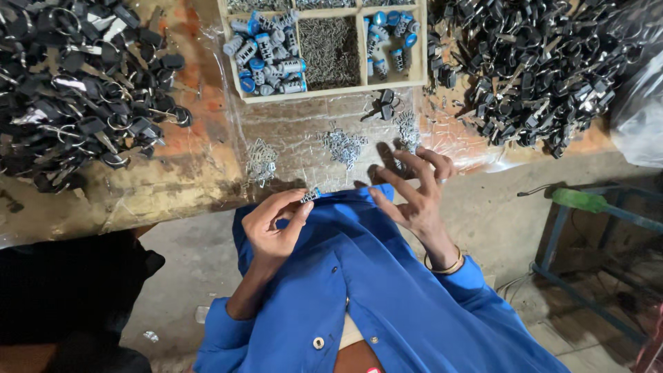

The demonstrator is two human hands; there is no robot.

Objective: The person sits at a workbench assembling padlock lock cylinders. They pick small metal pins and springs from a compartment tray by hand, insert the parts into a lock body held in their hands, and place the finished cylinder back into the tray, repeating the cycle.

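Cylinder (310, 196) pinched in left hand (274, 228), long axis up-right toward tray (324, 93); right hand (414, 186) spread, empty.

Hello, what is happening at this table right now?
A person in a blue shirt works at a plastic-covered bench. The left hand pinches a small blue-and-silver cylinder part at the bench edge. The right hand reaches with spread fingers toward small heaps of metal pieces. Behind them a wooden tray holds more blue-capped cylinders and tiny pins. Piles of black-headed keys lie on both sides.
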